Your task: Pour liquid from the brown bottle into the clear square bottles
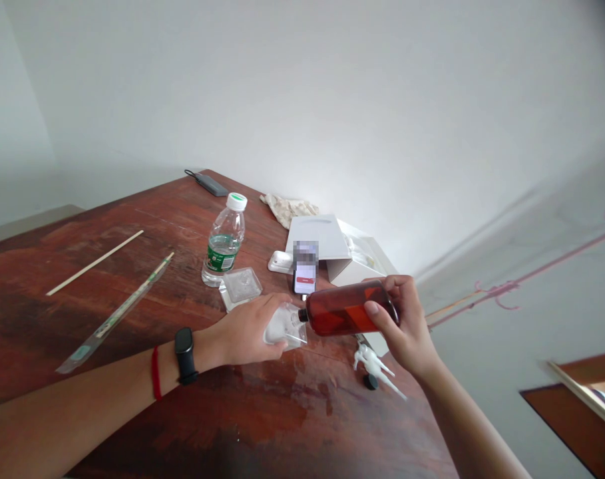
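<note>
My left hand (pixel 247 329) grips a small square clear plastic container (pixel 285 327) against the reddish wooden table (pixel 147 372). My right hand (pixel 402 319) holds an amber plastic bottle (pixel 349 307) on its side, tilted slightly downward. The bottle's uncapped neck (pixel 303 315) points at the clear container and sits at its edge. I cannot tell whether anything flows from it. A black watch (pixel 186 355) and a red string (pixel 156 372) circle my left wrist.
A water bottle (pixel 223 241), a clear square tray (pixel 241 287), a phone (pixel 305 279), and a white box (pixel 322 239) stand beyond my hands. A white pump top (pixel 375 366) and black cap (pixel 371 381) lie near the right edge. A bare stick (pixel 95 263) and a sleeved stick (pixel 115 316) lie left.
</note>
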`<action>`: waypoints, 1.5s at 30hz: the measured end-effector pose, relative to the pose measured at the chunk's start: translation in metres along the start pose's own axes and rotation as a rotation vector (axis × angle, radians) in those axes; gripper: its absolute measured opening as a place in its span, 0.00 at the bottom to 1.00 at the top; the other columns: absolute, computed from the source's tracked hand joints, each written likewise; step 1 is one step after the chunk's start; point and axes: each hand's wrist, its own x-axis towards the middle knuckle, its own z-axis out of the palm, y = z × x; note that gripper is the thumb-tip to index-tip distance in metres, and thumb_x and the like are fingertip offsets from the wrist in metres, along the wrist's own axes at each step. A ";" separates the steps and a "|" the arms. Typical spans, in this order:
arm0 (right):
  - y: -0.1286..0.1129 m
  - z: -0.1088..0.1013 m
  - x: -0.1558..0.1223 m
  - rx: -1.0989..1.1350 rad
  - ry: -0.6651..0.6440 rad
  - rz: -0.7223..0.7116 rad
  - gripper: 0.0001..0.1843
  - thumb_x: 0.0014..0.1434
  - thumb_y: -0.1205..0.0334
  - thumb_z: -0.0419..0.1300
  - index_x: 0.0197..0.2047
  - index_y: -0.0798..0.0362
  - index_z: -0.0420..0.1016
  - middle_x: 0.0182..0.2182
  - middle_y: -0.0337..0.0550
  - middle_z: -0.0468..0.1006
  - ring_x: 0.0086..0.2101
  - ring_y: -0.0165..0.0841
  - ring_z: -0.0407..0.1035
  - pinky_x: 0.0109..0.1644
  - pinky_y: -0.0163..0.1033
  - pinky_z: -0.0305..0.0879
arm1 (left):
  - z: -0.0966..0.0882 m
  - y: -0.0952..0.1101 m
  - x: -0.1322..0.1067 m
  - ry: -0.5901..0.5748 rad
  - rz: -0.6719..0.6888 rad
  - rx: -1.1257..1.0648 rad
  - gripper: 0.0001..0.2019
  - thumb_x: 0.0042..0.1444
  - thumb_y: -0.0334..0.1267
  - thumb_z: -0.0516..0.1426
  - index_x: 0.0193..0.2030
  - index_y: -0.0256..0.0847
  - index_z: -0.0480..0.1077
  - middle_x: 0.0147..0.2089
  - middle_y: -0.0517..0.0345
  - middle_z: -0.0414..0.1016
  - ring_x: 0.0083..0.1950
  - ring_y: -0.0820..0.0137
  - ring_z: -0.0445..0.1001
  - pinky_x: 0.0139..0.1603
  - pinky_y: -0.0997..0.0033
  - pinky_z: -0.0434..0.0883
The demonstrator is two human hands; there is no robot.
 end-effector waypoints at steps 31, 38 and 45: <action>0.001 0.002 -0.002 0.030 0.017 0.013 0.20 0.64 0.45 0.67 0.42 0.45 0.61 0.41 0.42 0.78 0.36 0.34 0.72 0.38 0.37 0.70 | 0.002 -0.002 0.000 0.020 -0.009 0.016 0.34 0.54 0.36 0.67 0.67 0.44 0.63 0.65 0.46 0.76 0.64 0.50 0.77 0.68 0.49 0.70; 0.006 0.003 -0.005 -0.015 0.064 0.019 0.20 0.64 0.42 0.65 0.41 0.45 0.61 0.38 0.41 0.77 0.36 0.36 0.71 0.38 0.38 0.68 | 0.003 -0.001 0.001 0.034 -0.020 -0.011 0.33 0.53 0.37 0.68 0.66 0.45 0.65 0.63 0.47 0.77 0.62 0.48 0.78 0.67 0.47 0.72; 0.030 0.003 -0.016 -0.008 0.140 0.136 0.21 0.63 0.39 0.65 0.42 0.45 0.63 0.35 0.38 0.72 0.36 0.36 0.67 0.41 0.41 0.64 | 0.003 -0.001 0.000 0.025 -0.023 -0.041 0.34 0.54 0.35 0.67 0.67 0.45 0.63 0.64 0.48 0.76 0.63 0.51 0.78 0.67 0.49 0.71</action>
